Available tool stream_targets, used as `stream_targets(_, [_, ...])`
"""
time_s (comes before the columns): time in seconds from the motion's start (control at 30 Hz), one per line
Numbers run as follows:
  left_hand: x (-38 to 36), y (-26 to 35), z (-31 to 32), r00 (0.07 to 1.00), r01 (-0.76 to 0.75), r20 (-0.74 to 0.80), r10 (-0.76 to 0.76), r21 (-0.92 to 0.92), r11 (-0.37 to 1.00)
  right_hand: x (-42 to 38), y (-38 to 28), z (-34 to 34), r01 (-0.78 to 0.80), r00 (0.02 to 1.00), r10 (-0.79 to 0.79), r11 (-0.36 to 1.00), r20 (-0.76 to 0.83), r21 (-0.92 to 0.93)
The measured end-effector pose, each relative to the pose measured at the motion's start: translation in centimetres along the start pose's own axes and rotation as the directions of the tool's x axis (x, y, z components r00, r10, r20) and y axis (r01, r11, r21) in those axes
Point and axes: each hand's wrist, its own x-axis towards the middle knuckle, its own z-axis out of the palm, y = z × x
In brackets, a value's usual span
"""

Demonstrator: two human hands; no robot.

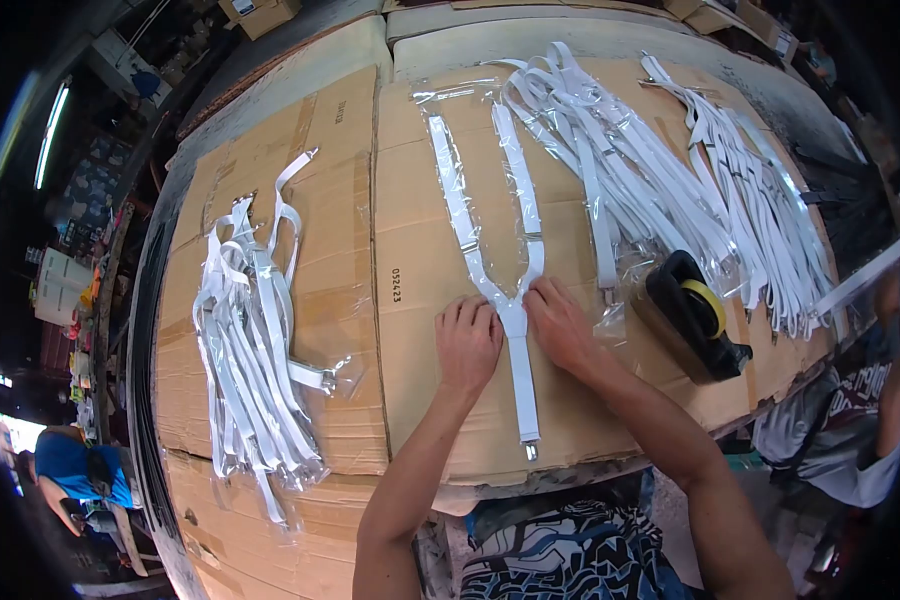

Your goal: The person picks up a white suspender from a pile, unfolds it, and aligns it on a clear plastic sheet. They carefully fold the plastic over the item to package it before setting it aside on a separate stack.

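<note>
A Y-shaped pair of white suspenders (514, 322) lies on the cardboard in front of me. Clear plastic film covers its two upper straps, which point away from me. The single lower strap runs toward me and ends in a metal clip (531, 452). My left hand (469, 345) is closed at the left side of the fork, fingers curled against the strap. On the fork's other side, my right hand (562, 322) is also closed, its fingertips gripping the strap edge. The undersides of both hands are hidden.
Several white suspenders form a pile (250, 340) on the left, with more in a heap (610, 150) at the upper right and a bundle (760, 220) beyond. A black tape dispenser (682, 318) with yellow tape stands right. Other people (85, 468) are at both sides.
</note>
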Motion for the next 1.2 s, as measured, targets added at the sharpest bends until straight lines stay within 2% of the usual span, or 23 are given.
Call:
stream_targets(0.2, [-0.4,1.4,-1.0,0.998,0.058,-0.019,-0.060,-0.090,0.994,-0.5,-1.0,0.1,0.003,1.000,-0.004,0.999,-0.019,-0.034])
stream_targets(0.4, [-3.7,3.3,-2.7,0.997,0.078,0.038,-0.073,-0.150,0.986,-3.6,-3.8,-1.7,-0.017,0.999,0.019,0.998,0.035,-0.059])
stream_targets(0.5, [-5.0,4.6,-3.0,0.996,0.074,0.059,-0.068,-0.108,0.991,-4.7,-4.5,-1.5,-0.059,0.998,0.061,0.997,0.026,-0.054])
stream_targets(0.6, [-4.7,5.3,-3.4,0.981,0.195,0.031,-0.193,-0.195,0.961,-5.2,-4.8,-1.6,-0.106,0.994,0.106,0.994,0.025,0.009])
stream_targets(0.7, [-4.5,4.8,-3.2,0.988,0.156,0.014,-0.156,-0.159,0.975,-5.4,-4.8,-2.2,-0.164,0.986,0.164,0.984,-0.002,0.065])
stream_targets(0.77, [-4.6,4.6,-3.1,0.982,0.185,0.061,-0.178,-0.153,0.971,-5.9,-4.5,-2.6,-0.197,0.980,0.198,0.978,-0.012,0.072])
stream_targets(0.8, [-4.7,4.6,-3.1,0.978,0.199,0.087,-0.187,-0.151,0.968,-6.1,-4.5,-2.5,-0.191,0.981,0.192,0.978,-0.002,0.088])
stream_targets(0.87, [-4.7,4.7,-2.8,0.986,0.169,0.042,-0.164,-0.167,0.971,-6.1,-4.3,-2.4,-0.180,0.984,0.180,0.977,0.010,0.119])
stream_targets(0.97, [-4.8,5.0,-2.6,0.988,0.154,0.025,-0.152,-0.159,0.975,-6.0,-4.5,-1.7,-0.117,0.993,0.119,0.992,-0.029,0.055])
stream_targets(1.2, [-5.1,5.3,-3.0,0.988,0.148,-0.013,-0.152,-0.154,0.977,-6.6,-4.3,-1.9,-0.148,0.989,0.147,0.987,0.019,0.061])
